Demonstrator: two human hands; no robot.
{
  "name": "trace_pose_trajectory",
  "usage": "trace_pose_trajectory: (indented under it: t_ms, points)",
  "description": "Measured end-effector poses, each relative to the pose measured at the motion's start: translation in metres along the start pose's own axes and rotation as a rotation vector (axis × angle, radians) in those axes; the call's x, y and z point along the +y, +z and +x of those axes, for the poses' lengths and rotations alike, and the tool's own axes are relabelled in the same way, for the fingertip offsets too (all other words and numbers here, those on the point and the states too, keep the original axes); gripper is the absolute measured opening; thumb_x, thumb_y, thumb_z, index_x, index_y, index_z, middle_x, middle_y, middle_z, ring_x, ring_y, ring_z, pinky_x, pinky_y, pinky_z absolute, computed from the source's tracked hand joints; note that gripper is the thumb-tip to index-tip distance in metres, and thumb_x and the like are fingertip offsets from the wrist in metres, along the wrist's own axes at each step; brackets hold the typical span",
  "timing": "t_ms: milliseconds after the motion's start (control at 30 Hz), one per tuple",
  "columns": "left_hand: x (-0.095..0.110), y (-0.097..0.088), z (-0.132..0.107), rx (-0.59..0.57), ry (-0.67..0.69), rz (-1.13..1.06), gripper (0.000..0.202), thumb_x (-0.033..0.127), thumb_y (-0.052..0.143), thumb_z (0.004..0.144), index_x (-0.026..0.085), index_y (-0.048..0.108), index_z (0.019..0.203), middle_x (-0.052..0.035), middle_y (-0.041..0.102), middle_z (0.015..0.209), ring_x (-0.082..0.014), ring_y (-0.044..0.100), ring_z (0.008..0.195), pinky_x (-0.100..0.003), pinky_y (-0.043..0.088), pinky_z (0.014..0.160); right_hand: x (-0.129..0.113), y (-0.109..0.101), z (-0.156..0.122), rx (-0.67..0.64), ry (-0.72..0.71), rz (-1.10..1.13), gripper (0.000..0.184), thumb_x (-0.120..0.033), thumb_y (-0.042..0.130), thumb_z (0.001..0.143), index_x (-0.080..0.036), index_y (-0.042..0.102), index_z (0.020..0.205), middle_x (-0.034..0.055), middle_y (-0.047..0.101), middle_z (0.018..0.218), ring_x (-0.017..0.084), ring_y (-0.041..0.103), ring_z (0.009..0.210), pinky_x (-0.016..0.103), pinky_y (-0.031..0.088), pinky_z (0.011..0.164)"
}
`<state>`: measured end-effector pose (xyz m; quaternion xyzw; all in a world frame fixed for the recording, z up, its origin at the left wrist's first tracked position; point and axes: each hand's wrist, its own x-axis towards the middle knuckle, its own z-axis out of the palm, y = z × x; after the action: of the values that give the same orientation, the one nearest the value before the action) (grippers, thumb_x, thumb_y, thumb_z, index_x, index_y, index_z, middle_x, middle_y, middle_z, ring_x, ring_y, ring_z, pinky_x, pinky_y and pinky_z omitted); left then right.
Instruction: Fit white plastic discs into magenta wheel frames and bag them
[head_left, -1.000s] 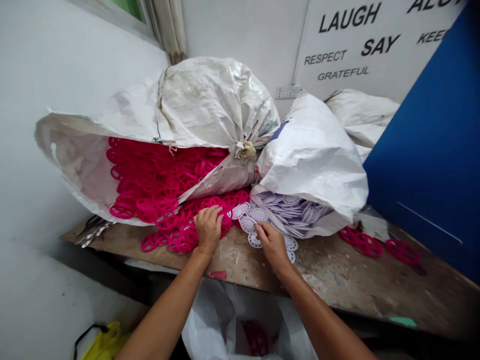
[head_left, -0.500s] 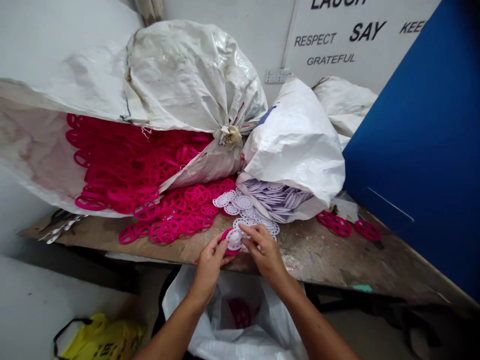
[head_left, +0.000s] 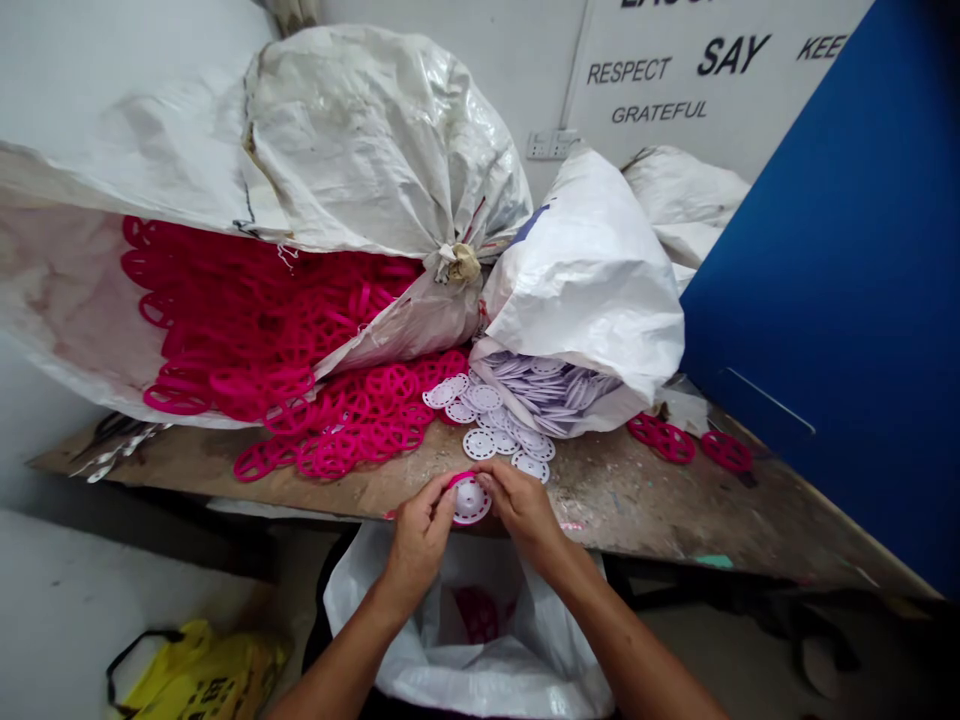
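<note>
my left hand (head_left: 421,522) and right hand (head_left: 523,506) pinch opposite edges of a white disc (head_left: 470,501) backed by a pink ring (head_left: 463,475), near the worktable (head_left: 615,500) edge and open sack (head_left: 502,682).

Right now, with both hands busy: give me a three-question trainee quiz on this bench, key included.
1. The disc held between the left hand and the right hand is: (a) green, (b) whitish, (c) black?
2. True or false: the yellow bag sits lower than the bench.
3. What shows inside the open mouth of the big knotted sack?

Key: 1 b; 2 true; 3 pink spoked rings.
</note>
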<state>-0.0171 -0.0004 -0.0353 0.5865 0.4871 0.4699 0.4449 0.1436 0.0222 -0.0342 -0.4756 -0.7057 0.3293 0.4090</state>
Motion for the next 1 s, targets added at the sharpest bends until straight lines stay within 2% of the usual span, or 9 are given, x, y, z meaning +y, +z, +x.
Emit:
trace_pose_trajectory:
  t_ms: [67, 200, 367, 467, 600, 700, 767, 867, 1000]
  points:
    - [-0.002, 0.001, -0.001, -0.002, -0.036, -0.020, 0.034, 0.037, 0.051, 0.086, 0.017, 0.064, 0.110, -0.0095, 0.067, 0.113, -0.0234, 0.061, 0.104, -0.033, 0.048, 0.089, 0.002, 0.003, -0.001, 0.042, -0.008, -0.031, 0.023, -0.030, 0.044, 0.090, -0.019, 0.065, 0.091, 0.0035, 0.063, 0.077, 0.015, 0.056, 0.068, 0.024, 0.041, 0.063]
    - [-0.007, 0.002, -0.005, -0.117, -0.283, -0.255, 0.053, 0.044, 0.056, 0.081, 0.015, 0.050, 0.125, -0.0124, 0.067, 0.107, -0.0231, 0.068, 0.086, -0.031, 0.055, 0.068, 0.003, 0.003, -0.005, -0.008, 0.187, 0.176, 0.024, -0.034, 0.042, 0.091, -0.018, 0.060, 0.093, -0.0029, 0.053, 0.057, 0.012, 0.050, 0.052, 0.022, 0.038, 0.052]
    - [-0.014, 0.001, -0.023, -0.148, -0.313, -0.230, 0.051, 0.042, 0.058, 0.080, 0.013, 0.047, 0.120, -0.0088, 0.069, 0.086, -0.0178, 0.068, 0.067, -0.026, 0.053, 0.059, 0.002, 0.000, -0.024, -0.179, 0.203, 0.354, 0.026, -0.030, 0.056, 0.083, -0.020, 0.052, 0.106, -0.0007, 0.061, 0.080, 0.012, 0.056, 0.064, 0.021, 0.043, 0.057]
    - [-0.020, 0.000, -0.038, -0.185, -0.293, -0.165, 0.045, 0.041, 0.054, 0.083, 0.014, 0.048, 0.118, -0.0070, 0.067, 0.084, -0.0162, 0.067, 0.065, -0.024, 0.051, 0.057, -0.001, -0.001, -0.040, -0.226, 0.190, 0.259, 0.019, -0.029, 0.056, 0.084, -0.020, 0.053, 0.100, -0.0007, 0.062, 0.078, 0.012, 0.056, 0.066, 0.021, 0.041, 0.056]
    - [-0.021, -0.010, -0.053, -0.374, -0.323, -0.078, 0.042, 0.038, 0.051, 0.085, 0.016, 0.049, 0.121, -0.0058, 0.067, 0.083, -0.0157, 0.067, 0.062, -0.022, 0.049, 0.053, -0.007, -0.015, -0.034, -0.378, 0.133, 0.082, 0.021, -0.028, 0.062, 0.080, -0.020, 0.059, 0.099, -0.0005, 0.066, 0.081, 0.014, 0.059, 0.072, 0.022, 0.042, 0.062]
    - [-0.012, -0.025, -0.046, -0.467, -0.251, 0.218, 0.048, 0.033, 0.060, 0.079, 0.022, 0.050, 0.125, -0.0041, 0.070, 0.088, -0.0140, 0.064, 0.056, -0.024, 0.048, 0.052, -0.005, -0.027, 0.000, -0.248, 0.086, -0.174, 0.015, -0.029, 0.057, 0.084, -0.019, 0.064, 0.092, 0.0015, 0.068, 0.082, 0.015, 0.060, 0.075, 0.024, 0.041, 0.066]
    - [-0.005, -0.038, -0.029, -0.356, -0.068, 0.479, 0.039, 0.028, 0.061, 0.079, 0.022, 0.058, 0.117, -0.0048, 0.070, 0.094, -0.0171, 0.065, 0.068, -0.029, 0.050, 0.064, 0.002, -0.030, 0.025, -0.108, 0.079, -0.422, 0.018, -0.028, 0.051, 0.087, -0.018, 0.066, 0.092, 0.0044, 0.068, 0.087, 0.017, 0.060, 0.080, 0.026, 0.041, 0.069]
    - [-0.003, -0.059, 0.009, -0.058, 0.260, 0.833, 0.022, 0.019, 0.049, 0.086, 0.018, 0.064, 0.102, -0.0085, 0.066, 0.101, -0.0222, 0.059, 0.095, -0.035, 0.045, 0.085, 0.014, -0.023, 0.051, -0.115, 0.035, -0.759, 0.024, -0.033, 0.056, 0.085, -0.018, 0.065, 0.103, 0.0085, 0.065, 0.103, 0.020, 0.061, 0.087, 0.027, 0.041, 0.072]
    - [-0.015, -0.075, 0.054, 0.025, 0.368, 1.142, 0.017, 0.015, 0.052, 0.084, 0.019, 0.065, 0.094, -0.0096, 0.062, 0.106, -0.0253, 0.053, 0.096, -0.040, 0.042, 0.084, 0.022, -0.010, 0.058, -0.222, -0.063, -0.991, 0.031, -0.041, 0.060, 0.082, -0.017, 0.065, 0.103, 0.0112, 0.063, 0.104, 0.022, 0.062, 0.086, 0.029, 0.040, 0.072]
